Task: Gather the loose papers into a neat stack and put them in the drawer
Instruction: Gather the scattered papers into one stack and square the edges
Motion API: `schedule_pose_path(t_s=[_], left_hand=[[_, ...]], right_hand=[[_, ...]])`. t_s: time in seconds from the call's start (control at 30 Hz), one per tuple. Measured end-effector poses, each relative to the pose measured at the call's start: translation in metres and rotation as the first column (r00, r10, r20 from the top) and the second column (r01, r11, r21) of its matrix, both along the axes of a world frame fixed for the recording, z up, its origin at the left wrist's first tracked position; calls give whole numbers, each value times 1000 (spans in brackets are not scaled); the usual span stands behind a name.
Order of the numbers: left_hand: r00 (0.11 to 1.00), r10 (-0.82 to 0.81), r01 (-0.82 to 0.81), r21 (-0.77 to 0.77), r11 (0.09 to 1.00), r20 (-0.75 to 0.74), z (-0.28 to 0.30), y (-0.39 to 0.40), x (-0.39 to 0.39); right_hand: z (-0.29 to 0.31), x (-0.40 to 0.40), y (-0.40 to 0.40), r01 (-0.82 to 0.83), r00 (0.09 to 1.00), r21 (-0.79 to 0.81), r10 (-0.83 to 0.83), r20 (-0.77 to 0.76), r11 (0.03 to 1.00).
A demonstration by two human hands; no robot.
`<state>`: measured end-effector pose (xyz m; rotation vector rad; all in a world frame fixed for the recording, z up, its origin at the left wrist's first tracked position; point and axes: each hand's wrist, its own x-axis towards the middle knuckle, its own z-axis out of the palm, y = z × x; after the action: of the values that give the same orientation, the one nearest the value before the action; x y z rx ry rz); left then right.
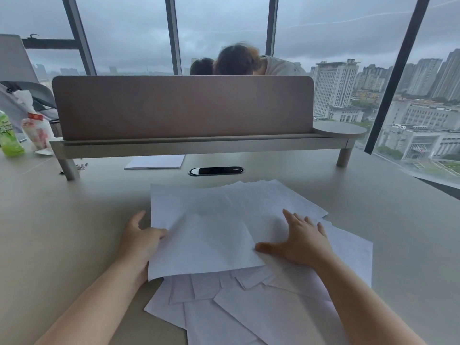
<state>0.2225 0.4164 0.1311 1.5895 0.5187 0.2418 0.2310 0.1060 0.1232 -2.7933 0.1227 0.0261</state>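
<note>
Sheets (pixel 249 307) fanned toward the desk's (pixel 62 232) near edge could slide off, since the left hand (pixel 139 241) pinched only the top sheet (pixel 204 245) and the right hand (pixel 298 242) lay flat, gripping nothing.

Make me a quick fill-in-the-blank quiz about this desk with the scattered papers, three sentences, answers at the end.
1. The left hand pinches the ____ edge of the top sheet.
2. The right hand lies ____ on the loose papers, fingers spread.
3. The bottle at the desk's far left corner is ____ in colour.

Missing words: left; flat; green
</note>
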Motion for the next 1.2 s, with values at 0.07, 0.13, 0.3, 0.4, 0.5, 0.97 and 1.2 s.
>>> schedule_pose_path(t_s=[0.07,0.13,0.3,0.4,0.5,0.97,1.2], left_hand=[[1000,-10,10,-131,991,-3,1,3,0],[999,-33,35,-310,950,11,2,6,2],[996,-84,88,-543,835,31,3,2,-2],[994,-106,107,-595,796,37,4,-1,-6],[990,-140,120,-593,796,12,6,-5,-5],[972,-233,233,-105,967,16,8,-26,-14],[983,-182,177,-236,955,-1,14,-21,-15]], right_hand=[[3,0,0,-2,1000,26,2,11,1000],[6,-3,1,-7,1000,39,6,18,999],[11,-10,7,-28,1000,89,28,9,996],[10,-12,11,-78,997,71,79,-6,994],[5,-12,14,-156,985,15,156,-68,988],[11,-4,15,-25,977,565,-101,190,825],[28,-1,6,280,946,947,-212,-244,160]])
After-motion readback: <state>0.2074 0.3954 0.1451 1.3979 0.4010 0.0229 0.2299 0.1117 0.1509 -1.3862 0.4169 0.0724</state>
